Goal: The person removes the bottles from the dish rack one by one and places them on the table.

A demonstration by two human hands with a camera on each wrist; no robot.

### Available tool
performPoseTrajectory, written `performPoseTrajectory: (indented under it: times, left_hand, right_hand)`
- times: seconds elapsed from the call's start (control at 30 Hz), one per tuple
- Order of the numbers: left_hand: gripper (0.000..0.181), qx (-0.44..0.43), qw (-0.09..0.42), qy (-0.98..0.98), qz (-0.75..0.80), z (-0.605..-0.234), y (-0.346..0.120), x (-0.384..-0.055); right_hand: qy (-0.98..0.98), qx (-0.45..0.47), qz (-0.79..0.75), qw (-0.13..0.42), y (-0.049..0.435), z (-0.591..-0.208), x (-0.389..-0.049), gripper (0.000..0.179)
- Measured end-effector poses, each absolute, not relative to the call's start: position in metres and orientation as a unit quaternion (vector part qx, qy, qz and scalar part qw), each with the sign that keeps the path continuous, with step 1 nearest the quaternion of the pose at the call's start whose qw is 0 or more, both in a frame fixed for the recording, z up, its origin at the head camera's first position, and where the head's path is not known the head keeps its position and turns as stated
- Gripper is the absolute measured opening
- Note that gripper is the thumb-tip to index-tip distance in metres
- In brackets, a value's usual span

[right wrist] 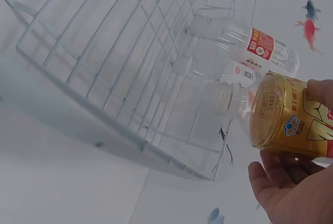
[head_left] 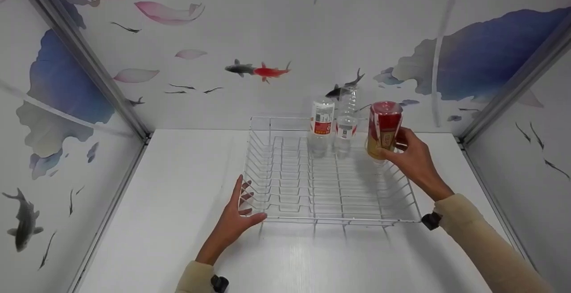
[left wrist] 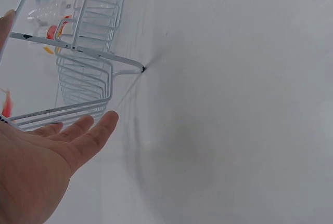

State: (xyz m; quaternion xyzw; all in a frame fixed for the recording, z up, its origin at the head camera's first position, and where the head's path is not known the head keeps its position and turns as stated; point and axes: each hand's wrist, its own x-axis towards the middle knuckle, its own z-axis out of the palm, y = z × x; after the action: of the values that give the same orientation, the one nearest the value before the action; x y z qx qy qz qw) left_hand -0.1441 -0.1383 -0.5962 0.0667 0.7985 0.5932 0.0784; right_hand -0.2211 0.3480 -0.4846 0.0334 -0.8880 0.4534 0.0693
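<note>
Painted white wall panels (head_left: pixel 276 25) enclose a white tabletop (head_left: pixel 187 172), and on it stands a white wire dish rack (head_left: pixel 321 219). At the rack's near left corner, the left hand (head_left: pixel 234 217) has its fingers spread and nearly straight, with no firm grip evident; light pressure there should be enough to steady the frame. The right hand (head_left: pixel 415 157) is partly closed, thumb opposing fingers, around a red-and-gold drink container (head_left: pixel 385 125) over the rack's far right part. Any lowering would best be slow and straight, clear of the side wires. Just left of it, a red-labelled clear bottle (head_left: pixel 322 123) and a second clear bottle (head_left: pixel 346 128) stand necks down; they look easy to knock, so a small gap seems wise. Smallest, a clear neck (right wrist: pixel 225 99) shows beside the container's gold end; whether it belongs to the container, I cannot tell.
</note>
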Motion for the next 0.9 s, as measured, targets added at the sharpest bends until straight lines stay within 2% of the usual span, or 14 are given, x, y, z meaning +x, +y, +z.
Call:
performPoseTrajectory:
  times: [0.9]
  left_hand:
    - [0.129,0.07,0.072,0.783,0.614,-0.599,-0.138,-0.144]
  right_hand:
    - [-0.897,0.06,0.43,0.081,0.332,-0.481,-0.198,0.079]
